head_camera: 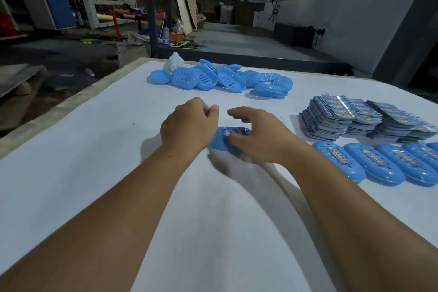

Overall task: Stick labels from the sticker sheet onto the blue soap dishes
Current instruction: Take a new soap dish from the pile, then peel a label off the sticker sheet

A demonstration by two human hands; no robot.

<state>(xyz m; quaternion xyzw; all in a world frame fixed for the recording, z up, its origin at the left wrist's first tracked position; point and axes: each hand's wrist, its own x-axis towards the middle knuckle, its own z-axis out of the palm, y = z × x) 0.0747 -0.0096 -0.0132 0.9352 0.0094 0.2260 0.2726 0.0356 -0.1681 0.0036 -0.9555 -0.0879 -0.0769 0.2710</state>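
while both forearms reach in from the bottom of the frame, the two hands meet over one blue soap dish (221, 140) at the centre of the white table (94, 149). this dish lies flat on the table and a colourful label (233, 132) shows on its top, partly hidden by the fingers. the left hand (187, 125) is at the left end of the dish with its fingers curled inward, and i cannot tell if this grip pinches something or only touches the dish. the right hand (257, 136) is over the right part of the dish, its fingers bent and spread a little; it is blurred, so i cannot tell if this grip holds the dish or the label.

at the top centre of the frame a loose pile of unlabelled blue dishes (220, 77) lies on the table, with a small white object (175, 61) just behind it. at the right edge there are stacks of sticker sheets (365, 118), and just below them a row of labelled dishes (384, 165) lies side by side, each with a label strip on top.
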